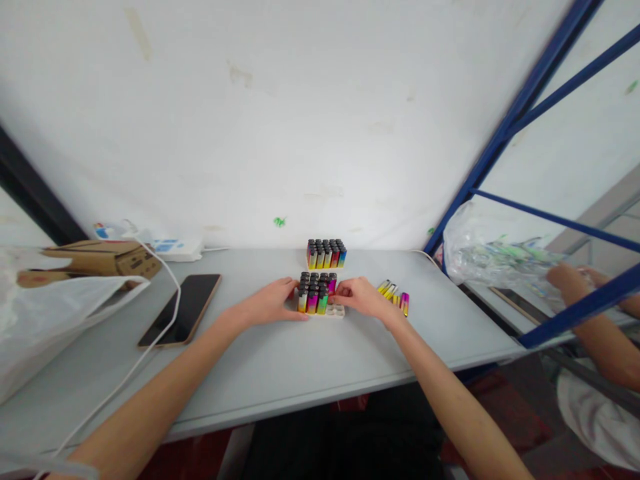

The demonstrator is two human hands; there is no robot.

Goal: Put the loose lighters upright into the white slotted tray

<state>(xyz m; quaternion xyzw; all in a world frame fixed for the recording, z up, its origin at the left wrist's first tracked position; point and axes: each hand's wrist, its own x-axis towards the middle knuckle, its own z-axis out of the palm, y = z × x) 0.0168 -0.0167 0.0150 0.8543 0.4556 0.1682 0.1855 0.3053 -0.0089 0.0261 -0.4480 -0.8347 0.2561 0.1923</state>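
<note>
A white tray (336, 312) partly filled with upright colourful lighters (314, 291) sits in the middle of the grey table (280, 367). My left hand (273, 303) rests against the tray's left side, fingers curled on its edge. My right hand (361, 297) pinches a pink lighter (332, 285) at the tray's right side. Several loose lighters (395, 295) lie just right of my right hand. A second, full tray of lighters (326, 254) stands behind, close to the wall.
A phone (183, 309) lies face up at left with a white cable (150, 340) across it. Cardboard boxes (100, 259), a power strip (173, 249) and a white plastic bag (45, 320) are at far left. Another person's hand (565, 277) holds a clear bag (493, 257) beyond the blue frame (520, 107) at right.
</note>
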